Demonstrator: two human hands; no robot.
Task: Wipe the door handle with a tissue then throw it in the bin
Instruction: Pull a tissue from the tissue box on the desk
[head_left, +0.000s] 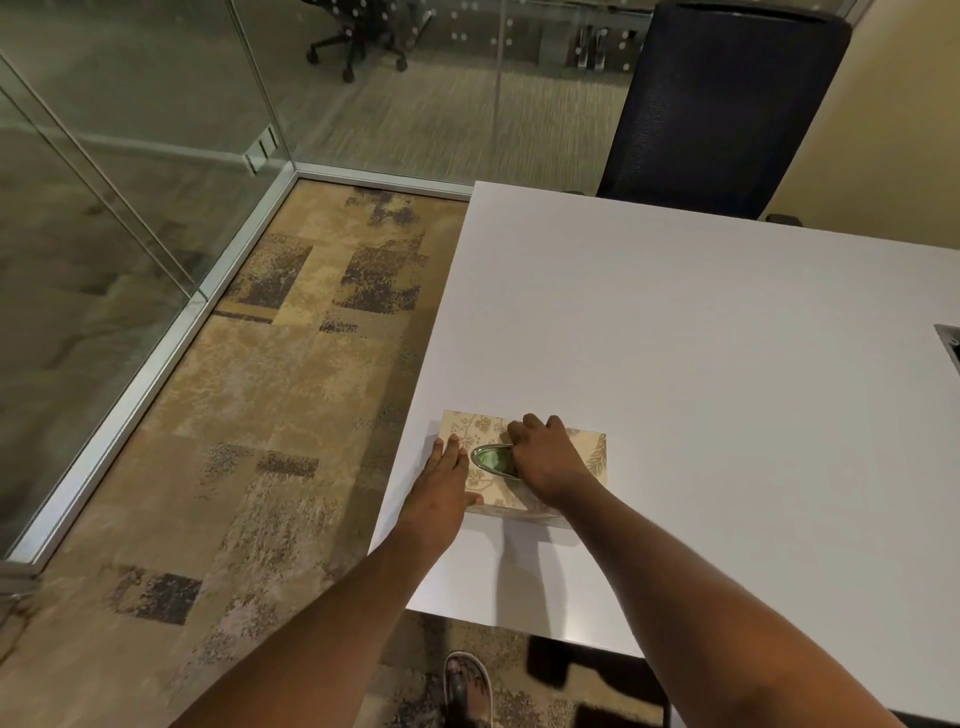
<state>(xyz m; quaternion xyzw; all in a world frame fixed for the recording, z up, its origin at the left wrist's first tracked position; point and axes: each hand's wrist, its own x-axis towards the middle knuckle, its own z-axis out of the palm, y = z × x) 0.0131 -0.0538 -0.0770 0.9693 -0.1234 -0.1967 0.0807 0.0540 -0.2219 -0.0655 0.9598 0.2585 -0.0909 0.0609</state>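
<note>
Your beige cardboard tissue box with a leafy floral print (519, 462) lies flat in the lower centre of the frame, near the left edge of the white rectangular table (701, 338). An oval opening (491, 460) in its top shows a green-tinted interior; you cannot make out a loose tissue in it.

Your right hand (545, 457) sits on the box top with the fingers curled down at the right end of the opening. Whether the fingertips have pinched anything is hidden, so you cannot tell what that hand holds. Your left hand (441, 488) is spread flat with fingers extended, pressed against the left end of the box, the thumb along the near edge; it grips nothing and only braces the box.

Both bare forearms reach in from the bottom of the frame. Below the table's near edge, at bottom centre, one patterned shoe (467, 686) stands on the floor.

Left of the table spreads the tan and brown patchwork carpet (260, 389). A glass partition with a silver metal frame (156, 364) runs diagonally along the left side. At upper right a dark mesh office chair (727, 104) is drawn up to the table's far edge, and beyond the glass at the top stands another black swivel chair (358, 36)
</note>
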